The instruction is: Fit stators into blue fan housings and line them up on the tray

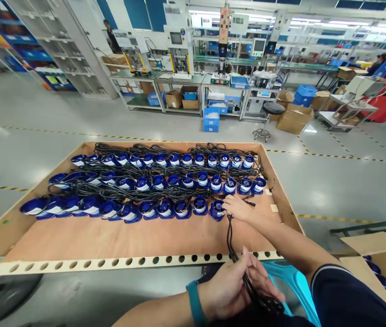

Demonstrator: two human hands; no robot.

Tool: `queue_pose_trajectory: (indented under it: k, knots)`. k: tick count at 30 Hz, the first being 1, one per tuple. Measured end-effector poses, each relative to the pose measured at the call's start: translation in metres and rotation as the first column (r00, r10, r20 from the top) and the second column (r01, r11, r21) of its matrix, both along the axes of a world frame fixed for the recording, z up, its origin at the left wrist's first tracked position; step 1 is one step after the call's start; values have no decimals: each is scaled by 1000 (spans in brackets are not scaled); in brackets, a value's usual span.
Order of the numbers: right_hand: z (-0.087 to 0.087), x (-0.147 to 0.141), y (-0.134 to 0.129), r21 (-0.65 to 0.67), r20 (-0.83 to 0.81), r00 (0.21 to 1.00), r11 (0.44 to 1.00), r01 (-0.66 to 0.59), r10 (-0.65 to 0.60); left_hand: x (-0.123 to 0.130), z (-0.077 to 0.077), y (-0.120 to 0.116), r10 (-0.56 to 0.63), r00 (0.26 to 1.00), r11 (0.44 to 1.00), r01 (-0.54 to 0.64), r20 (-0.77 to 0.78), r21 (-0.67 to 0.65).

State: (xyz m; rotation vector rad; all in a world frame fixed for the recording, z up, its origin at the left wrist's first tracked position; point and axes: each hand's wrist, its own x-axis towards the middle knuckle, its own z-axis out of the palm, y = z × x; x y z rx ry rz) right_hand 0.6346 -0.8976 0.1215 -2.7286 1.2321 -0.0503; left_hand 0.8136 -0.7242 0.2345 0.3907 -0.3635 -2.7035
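Note:
My right hand (237, 208) reaches into a shallow wooden tray (128, 238), its fingers closed on the right edge of a blue round corded unit (217, 210). This unit stands at the right end of the nearest row. Black cable (230, 236) runs from beside it down to my left hand (235, 284), which wears a teal wristband (196, 302). My left fingers curl around the cable, and its bundled part hangs near my lap. Several like units with white labels (165, 209) stand in three rows, with black cables (138, 195) heaped between them.
A row of holes lines the tray's near edge (114, 262). Below right are a light-blue plastic stool (293, 279) and an opened cardboard box (380, 254) holding blue units. Beyond stand a round stool (274, 108), blue bins (211, 120) and workbenches with machines (179, 50).

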Motion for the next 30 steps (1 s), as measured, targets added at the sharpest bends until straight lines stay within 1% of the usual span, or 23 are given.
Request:
queue_pose_trajectory:
  k: [2,4,8,10,11,12,13,14,15,16,17,18,19,20,21,22,23,24,25,27,28,29,30]
  knots:
    - [-1,-6,2,3,24,1000,1000,1,-1,-6,-1,-4,14,1000,1000,-14,16,23]
    - [-4,-10,7,-4,71,997,999,38,-38,-11,-4,-7,24,999,999,-25,38,40]
    - [-6,-11,14,18,193,970,988,150,-151,-16,-9,-14,20,991,996,-31,130,85]
    - [0,-18,22,33,275,935,974,225,-226,-16,-6,-21,65,979,990,-88,194,113]
    - [4,-24,30,45,335,900,958,282,-280,-16,-2,-25,107,970,982,-136,217,127]
    - [9,-32,41,71,409,844,934,350,-347,-17,3,-31,157,960,971,-193,232,143]
    - [14,-41,57,123,491,762,900,419,-422,-17,9,-37,210,948,955,-251,240,156]
    - [19,-50,77,218,557,669,864,454,-492,-18,16,-44,256,936,939,-300,243,166]
    - [23,-58,100,343,597,581,830,440,-554,-20,22,-51,292,924,926,-338,246,170]
    - [28,-63,124,482,605,517,795,368,-606,-22,27,-58,319,914,916,-365,251,164]
    - [32,-65,148,614,583,506,753,237,-635,-24,32,-65,337,906,912,-382,258,151]
    - [35,-64,170,709,557,516,696,113,-651,-27,34,-71,344,901,911,-388,265,136]
    - [38,-59,189,772,528,533,636,24,-661,-30,36,-77,343,898,914,-387,274,122]
    - [41,-51,204,811,500,533,585,-11,-682,-32,36,-83,336,897,918,-380,287,112]
    - [44,-42,213,835,475,505,550,-2,-720,-35,35,-87,320,897,924,-366,305,106]
    - [47,-32,218,851,456,461,525,26,-761,-36,32,-90,296,899,933,-345,323,104]
    - [50,-24,219,856,449,404,513,60,-797,-37,29,-93,269,902,944,-317,338,93]
    - [53,-18,217,857,454,354,509,78,-818,-35,26,-94,247,906,956,-286,345,65]
    - [56,-15,215,854,464,321,513,85,-826,-31,22,-95,234,909,967,-254,345,13]
    - [61,-17,210,847,480,303,525,85,-823,-16,15,-94,221,918,972,-178,330,-154]
    - [63,-21,209,846,481,300,526,88,-824,-4,12,-94,204,921,960,-121,332,-253]
    - [66,-26,209,847,481,291,524,88,-827,9,8,-94,160,921,939,-31,356,-343]
    - [68,-31,210,849,484,274,522,84,-831,24,5,-94,97,907,902,93,409,-420]
